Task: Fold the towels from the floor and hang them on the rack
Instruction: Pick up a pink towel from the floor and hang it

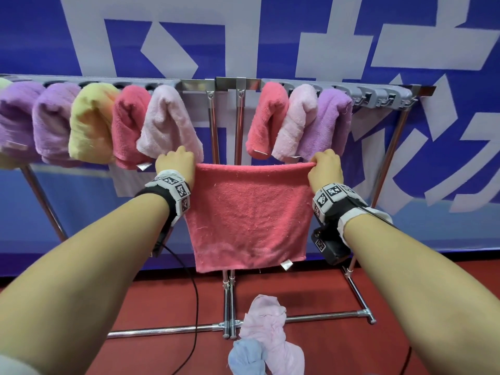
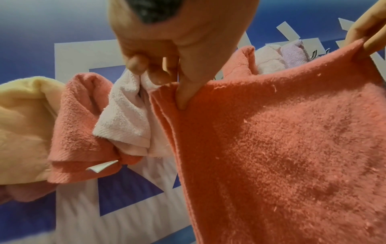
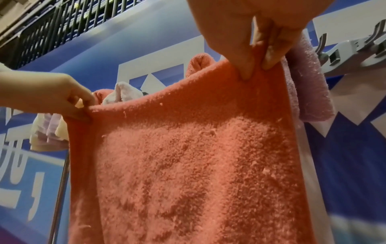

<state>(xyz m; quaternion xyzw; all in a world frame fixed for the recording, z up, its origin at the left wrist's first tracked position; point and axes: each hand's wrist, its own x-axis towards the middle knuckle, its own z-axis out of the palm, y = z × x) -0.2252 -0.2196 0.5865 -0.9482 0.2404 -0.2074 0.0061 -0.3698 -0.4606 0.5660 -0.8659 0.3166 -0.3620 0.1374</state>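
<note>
Bare forearms, each wrist band (image 1: pixel 173 192) black-and-white with square markers, what looks like a black cable (image 1: pixel 193 307) trailing

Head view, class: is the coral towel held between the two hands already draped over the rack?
No: the coral towel hangs from the left hand and right hand, below the rack.

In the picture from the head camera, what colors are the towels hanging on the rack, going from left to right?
Purple towel → second purple towel → yellow towel → coral towel → pale pink towel → second coral towel → second pale pink towel → third purple towel.
</note>
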